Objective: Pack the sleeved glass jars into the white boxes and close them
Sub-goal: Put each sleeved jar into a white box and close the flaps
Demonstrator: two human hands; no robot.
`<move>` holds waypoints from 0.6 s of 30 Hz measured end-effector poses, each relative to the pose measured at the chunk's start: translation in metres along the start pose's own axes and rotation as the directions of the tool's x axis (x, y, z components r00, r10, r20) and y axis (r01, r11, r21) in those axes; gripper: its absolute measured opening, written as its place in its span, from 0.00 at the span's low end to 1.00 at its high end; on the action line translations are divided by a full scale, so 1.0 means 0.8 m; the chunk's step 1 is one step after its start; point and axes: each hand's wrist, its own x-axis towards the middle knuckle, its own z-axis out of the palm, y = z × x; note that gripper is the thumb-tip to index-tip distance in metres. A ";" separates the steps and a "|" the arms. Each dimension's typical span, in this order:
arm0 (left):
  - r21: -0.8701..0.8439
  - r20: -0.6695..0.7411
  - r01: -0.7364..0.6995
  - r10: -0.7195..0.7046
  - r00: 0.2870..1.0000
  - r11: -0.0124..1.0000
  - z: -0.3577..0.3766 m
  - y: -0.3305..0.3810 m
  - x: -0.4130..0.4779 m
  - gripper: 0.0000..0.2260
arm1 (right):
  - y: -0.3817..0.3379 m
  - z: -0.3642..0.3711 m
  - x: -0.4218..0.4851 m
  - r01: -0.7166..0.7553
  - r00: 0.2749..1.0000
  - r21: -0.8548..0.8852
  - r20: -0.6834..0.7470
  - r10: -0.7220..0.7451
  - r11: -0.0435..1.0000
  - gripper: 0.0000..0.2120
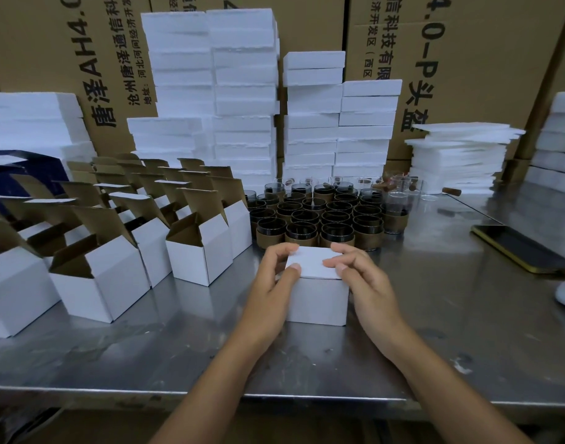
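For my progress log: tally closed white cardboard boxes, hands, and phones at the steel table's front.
Closed white cardboard box: 1
Hands gripping it, left hand and right hand: 2
Dark yellow-edged phone: 1
Total: 4

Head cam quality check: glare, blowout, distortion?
Head view: wide-angle bows the table edge and the cartons; the stacked white foam is blown out, layer edges faint; the steel shows soft reflections, no hard glare; the left hand, right hand and the white box they hold are sharp.
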 end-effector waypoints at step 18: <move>-0.039 0.150 0.004 0.002 0.989 0.999 0.009 0.008 0.013 0.06 | -0.025 -0.010 -0.018 0.143 0.977 -0.888 0.056 -0.207 0.437 0.28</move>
